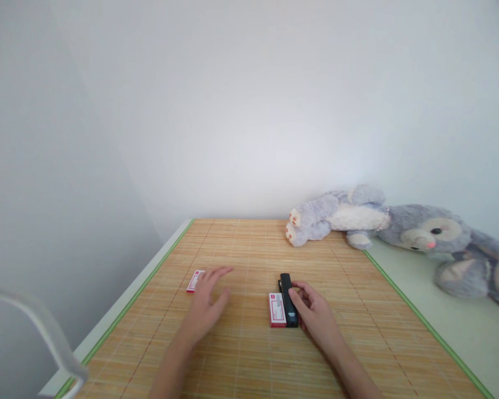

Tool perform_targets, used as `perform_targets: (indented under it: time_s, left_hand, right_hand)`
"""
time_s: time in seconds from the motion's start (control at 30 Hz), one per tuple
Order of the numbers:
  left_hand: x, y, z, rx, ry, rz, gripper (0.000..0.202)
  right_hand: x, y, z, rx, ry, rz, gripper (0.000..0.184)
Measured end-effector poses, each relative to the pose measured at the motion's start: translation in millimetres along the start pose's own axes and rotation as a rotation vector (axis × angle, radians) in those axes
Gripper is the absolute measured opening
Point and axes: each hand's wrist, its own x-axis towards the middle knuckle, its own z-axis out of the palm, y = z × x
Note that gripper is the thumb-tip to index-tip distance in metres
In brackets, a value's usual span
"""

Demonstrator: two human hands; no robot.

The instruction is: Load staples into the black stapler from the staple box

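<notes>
A black stapler (pixel 288 302) lies lengthwise on the bamboo mat, its far end pointing to the wall. Along its left side, against it, sits a small white box with red edges (pixel 277 309). My right hand (pixel 313 310) is closed on the stapler from the right, thumb on its top and the other fingers curled at its side. Over the mat on the left, my left hand (pixel 207 302) is open, fingers stretched out and thumb apart, with nothing in it. Just beyond that hand lies another small white and red box (pixel 194 281), partly covered by it.
A bamboo mat (pixel 241 360) with green edging covers most of the pale table (pixel 448 310). A grey plush toy (pixel 357 216) lies at the back right, across the mat's edge. Walls stand behind and left. A blurred white curved bar (pixel 45 327) crosses the lower left.
</notes>
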Motion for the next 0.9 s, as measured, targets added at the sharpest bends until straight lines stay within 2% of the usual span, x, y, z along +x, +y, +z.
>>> perform_targets:
  time_s: [0.07, 0.1, 0.2, 0.3, 0.37, 0.47, 0.5, 0.57, 0.67, 0.73, 0.8, 0.9]
  left_hand:
    - [4.3, -33.7, -18.2, 0.089, 0.099, -0.028, 0.05]
    - [5.7, -49.7, -25.3, 0.142, 0.103, -0.056, 0.057]
    - [4.7, -86.1, -39.5, 0.22, -0.03, -0.118, 0.066]
    - [-5.2, -102.9, -49.8, 0.234, -0.124, -0.157, 0.064]
    - [-15.4, -103.2, -56.3, 0.25, -0.074, -0.21, 0.062]
    - [-30.7, -80.2, -57.4, 0.241, 0.088, -0.244, 0.061]
    - [-34.2, -65.1, -53.5, 0.211, 0.135, -0.229, 0.059]
    - [-36.7, -25.8, -38.3, 0.103, 0.139, -0.139, 0.057]
    - [-27.4, 37.1, -4.4, -0.066, -0.056, -0.005, 0.057]
    - [-16.1, 66.3, 17.6, -0.171, -0.181, 0.038, 0.06]
    - [-5.6, 80.5, 34.8, -0.234, -0.258, 0.066, 0.062]
    - [3.1, 83.1, 51.8, -0.304, -0.324, 0.099, 0.063]
  right_hand:
    - [-0.2, -1.0, -0.1, 0.006, 0.0, 0.002, 0.047]
    - [-0.3, -1.3, -0.2, 0.01, 0.0, 0.003, 0.047]
    - [-0.7, -1.3, -0.8, 0.018, -0.001, 0.004, 0.049]
    - [-0.5, -0.3, -0.4, 0.004, 0.005, 0.001, 0.049]
    - [0.1, 0.7, 0.5, -0.012, 0.018, -0.009, 0.049]
    - [1.4, 1.9, 2.0, -0.036, 0.04, -0.032, 0.049]
    - [1.7, 2.1, 2.2, -0.042, 0.045, -0.039, 0.048]
    - [2.0, 2.3, 2.1, -0.047, 0.046, -0.045, 0.047]
    - [1.9, 2.0, 1.5, -0.03, 0.037, -0.029, 0.049]
    - [1.6, 1.0, 1.2, -0.018, 0.031, -0.023, 0.05]
    - [1.0, -0.5, 1.3, -0.018, 0.03, -0.03, 0.051]
    - [-0.3, -3.5, 1.7, -0.032, 0.016, -0.048, 0.051]
